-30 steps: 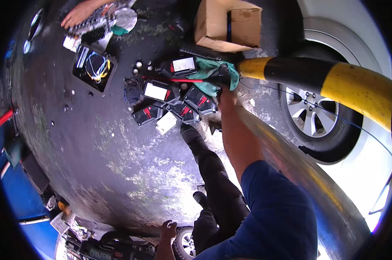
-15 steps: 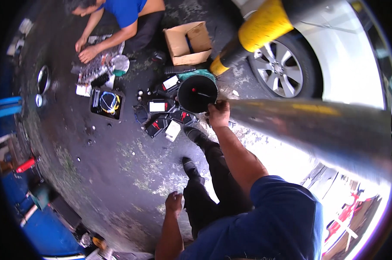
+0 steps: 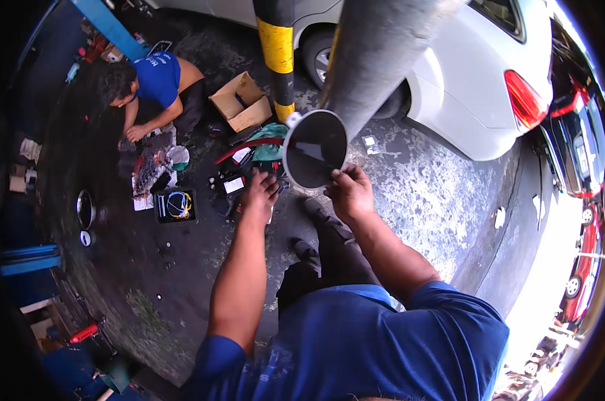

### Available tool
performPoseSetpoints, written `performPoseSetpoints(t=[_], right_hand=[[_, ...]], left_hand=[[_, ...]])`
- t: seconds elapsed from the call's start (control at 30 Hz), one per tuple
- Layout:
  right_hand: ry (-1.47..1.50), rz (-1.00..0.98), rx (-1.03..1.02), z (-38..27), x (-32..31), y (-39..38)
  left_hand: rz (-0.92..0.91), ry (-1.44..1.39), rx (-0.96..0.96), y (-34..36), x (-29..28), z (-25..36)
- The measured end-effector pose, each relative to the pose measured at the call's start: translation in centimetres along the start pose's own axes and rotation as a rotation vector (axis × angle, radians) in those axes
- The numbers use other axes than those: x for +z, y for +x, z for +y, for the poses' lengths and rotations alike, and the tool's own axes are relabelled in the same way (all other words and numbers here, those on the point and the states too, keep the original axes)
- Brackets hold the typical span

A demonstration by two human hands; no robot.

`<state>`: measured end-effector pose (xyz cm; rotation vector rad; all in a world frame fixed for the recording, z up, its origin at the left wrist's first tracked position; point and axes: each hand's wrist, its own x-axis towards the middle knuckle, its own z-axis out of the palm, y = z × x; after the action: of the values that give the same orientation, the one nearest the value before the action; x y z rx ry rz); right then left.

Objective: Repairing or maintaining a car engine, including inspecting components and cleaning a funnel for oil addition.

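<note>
A dark, round funnel-like piece (image 3: 316,148) with a pale rim hangs in front of the person, above the floor (image 3: 436,190), its wide mouth turned up toward the head camera. The right hand (image 3: 352,192) has it by the lower right of the rim, thumb and fingers pinched together there. The left hand (image 3: 259,194) lies just to the lower left, its fingers somewhat spread; whether they touch anything, I cannot tell. A curved red tube (image 3: 247,147) reaches out from the piece's left side, passing over a green cloth (image 3: 271,131); the join is hidden. I'd judge the piece light and fairly stiff, since a one-handed grip on the edge carries it — though its material cannot be told. The smooth rim could turn slippery if oily, and the tube, probably bendy, may swing and twist it. Opposite sides of the rim look the steadiest hold. Beyond stand an open cardboard box (image 3: 254,116) and a striped post (image 3: 275,50).
</note>
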<state>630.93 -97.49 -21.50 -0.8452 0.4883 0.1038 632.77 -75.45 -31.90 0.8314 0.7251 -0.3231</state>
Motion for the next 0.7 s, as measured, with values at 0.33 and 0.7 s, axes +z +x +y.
performPoseSetpoints(t=[0.33, 0.7], right_hand=[[0.439, 0.092, 0.262, -6.0, -12.6, -14.5], [0.567, 0.101, 0.274, -8.2, -22.0, -18.5]], left_hand=[[-0.352, -0.262, 0.131, -4.7, 16.6, -9.4], [-0.102, -0.192, 0.018, -5.7, 23.9, -21.0]])
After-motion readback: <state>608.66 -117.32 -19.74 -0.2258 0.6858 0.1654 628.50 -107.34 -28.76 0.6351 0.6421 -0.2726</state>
